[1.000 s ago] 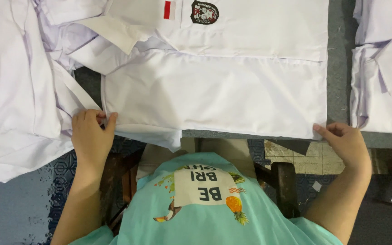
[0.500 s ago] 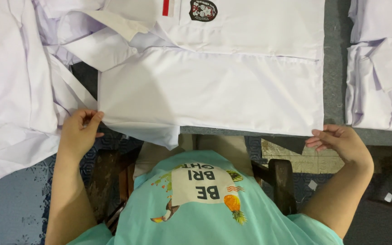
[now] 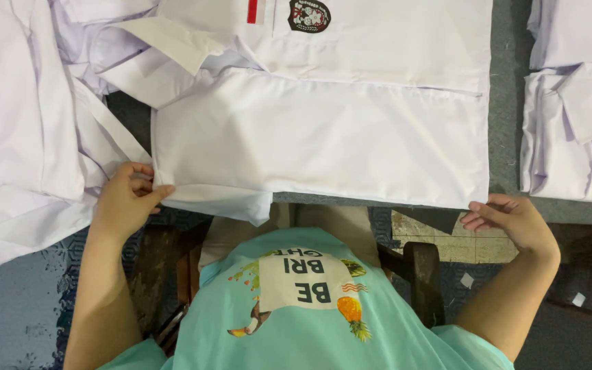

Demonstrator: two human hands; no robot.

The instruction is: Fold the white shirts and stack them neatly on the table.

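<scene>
Here a white uniform shirt (image 3: 323,137) lies flat across the grey table (image 3: 508,82), folded, its near edge at the table's front. The left hand (image 3: 126,205) pinches the near-left corner; the right hand (image 3: 512,219) holds the near-right corner with its fingertips. Seemingly mid-fold, both corners need lifting evenly. Stacks of white shirts (image 3: 573,130) flank it.

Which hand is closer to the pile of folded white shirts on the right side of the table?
The right hand. It pinches the near right corner of the white shirt, just below-left of the pile of folded shirts. The left hand holds the opposite corner.
</scene>
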